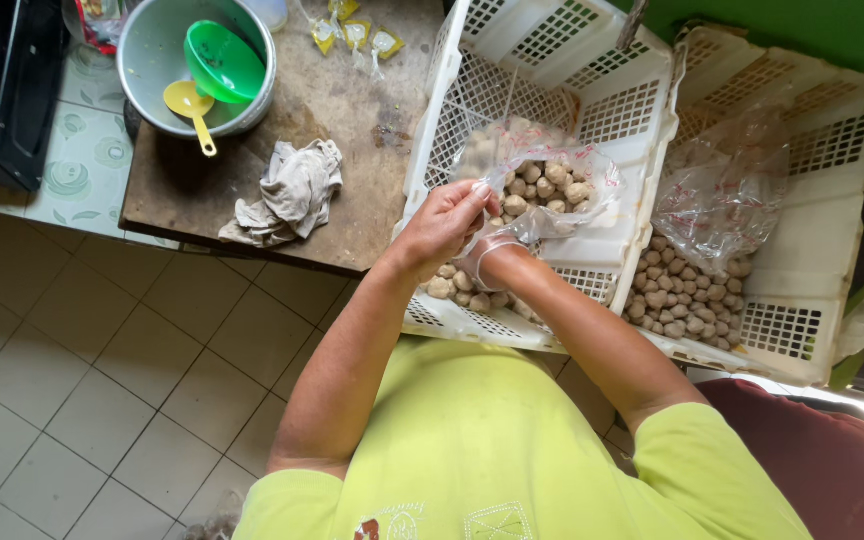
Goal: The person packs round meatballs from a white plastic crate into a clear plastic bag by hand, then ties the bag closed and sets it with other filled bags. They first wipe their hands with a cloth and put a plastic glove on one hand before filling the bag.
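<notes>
Bagging: left hand (444,222) pinches the clear plastic bag (542,190) of meatballs over the white crate (552,60); right hand (487,258), apparently film-wrapped, grip unclear. Keep mouth taut.

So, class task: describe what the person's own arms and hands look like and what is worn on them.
Both arms are bare from the upper arm down, below the short sleeves of a lime-yellow T-shirt. The left hand shows no ring, watch or glove. The right hand is mostly hidden under clear plastic, so any ring there cannot be told. No bracelet shows on either wrist.
</notes>
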{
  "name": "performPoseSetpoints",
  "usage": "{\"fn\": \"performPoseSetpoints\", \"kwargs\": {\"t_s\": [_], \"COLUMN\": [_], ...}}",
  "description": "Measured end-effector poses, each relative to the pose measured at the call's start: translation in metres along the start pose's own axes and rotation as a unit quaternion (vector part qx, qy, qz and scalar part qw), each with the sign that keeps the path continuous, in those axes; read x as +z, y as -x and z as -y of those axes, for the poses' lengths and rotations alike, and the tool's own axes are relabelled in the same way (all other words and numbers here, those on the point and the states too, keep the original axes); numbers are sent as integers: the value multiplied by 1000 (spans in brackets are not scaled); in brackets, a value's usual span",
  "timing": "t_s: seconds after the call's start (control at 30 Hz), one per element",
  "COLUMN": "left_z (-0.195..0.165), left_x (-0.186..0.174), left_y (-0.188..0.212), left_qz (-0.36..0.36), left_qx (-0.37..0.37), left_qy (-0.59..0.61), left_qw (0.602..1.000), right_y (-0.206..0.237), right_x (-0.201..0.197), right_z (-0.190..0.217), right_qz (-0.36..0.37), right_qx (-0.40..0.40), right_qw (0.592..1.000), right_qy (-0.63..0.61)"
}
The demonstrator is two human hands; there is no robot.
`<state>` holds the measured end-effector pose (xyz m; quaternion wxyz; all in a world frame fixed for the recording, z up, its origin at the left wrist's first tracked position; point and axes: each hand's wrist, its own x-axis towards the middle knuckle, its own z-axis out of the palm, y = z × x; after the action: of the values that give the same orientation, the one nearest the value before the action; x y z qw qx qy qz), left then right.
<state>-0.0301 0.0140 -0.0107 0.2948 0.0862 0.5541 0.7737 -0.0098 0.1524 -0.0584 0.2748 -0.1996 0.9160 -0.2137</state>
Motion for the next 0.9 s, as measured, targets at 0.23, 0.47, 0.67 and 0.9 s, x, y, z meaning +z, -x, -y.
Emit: {"fn": "performPoseSetpoints", "kwargs": {"t_s": [0.23,0.47,0.67,0.9], "left_z": [-1,-5,-4,-3], "left_x": [0,1,1,1], "left_y": [2,2,4,4], "left_qz": [1,4,15,11], "left_qx": [-10,-31,-24,-17], "left_qy": [13,7,22,7], "left_qw": [1000,999,999,1000], "right_y": [13,90,89,69], "right_x": [-10,-28,-10,9], "right_z": [-4,-33,-64,-47], "right_qz": [99,142,-278,-108], "right_qx": [186,-18,1,-51], "right_qw": [978,919,782,993], "right_qy": [-5,-368,-558,-11]}}
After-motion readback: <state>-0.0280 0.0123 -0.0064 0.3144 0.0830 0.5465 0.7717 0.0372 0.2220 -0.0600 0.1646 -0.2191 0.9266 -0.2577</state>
